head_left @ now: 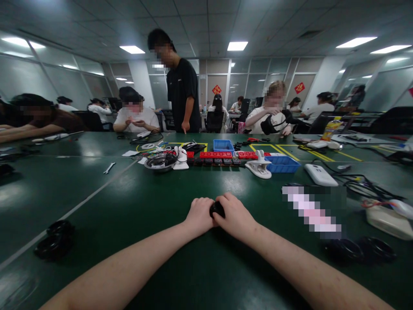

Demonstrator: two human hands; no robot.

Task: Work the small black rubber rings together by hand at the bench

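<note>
- So the small black round part (pixel 217 209) is right in front of us, well in from the far edge of the desk (pixel 155 193) and about midway between its left and right sides.
- Our right grip (pixel 237 215) is closed on it, thumb and fingers wrapping its right side.
- Our left grip (pixel 200 213) is closed on it too, hugging the left side. Some fingers are hidden, and we can't tell if the part touches the desk.
- Toward the desk's left side we've got a pair of black rings (pixel 53 241) bunched together, plus a wrench (pixel 109 168) lying closer to the far edge.
- Toward the near right corner, two other black rings (pixel 345 252) sit side by side.
- Nearer the far edge: a red strip (pixel 216 155) between two white clips (pixel 260 165), with a blue bin (pixel 284 163) just beside the right-hand clip.
- A person in black (pixel 183 90) stands past the far edge.
</note>
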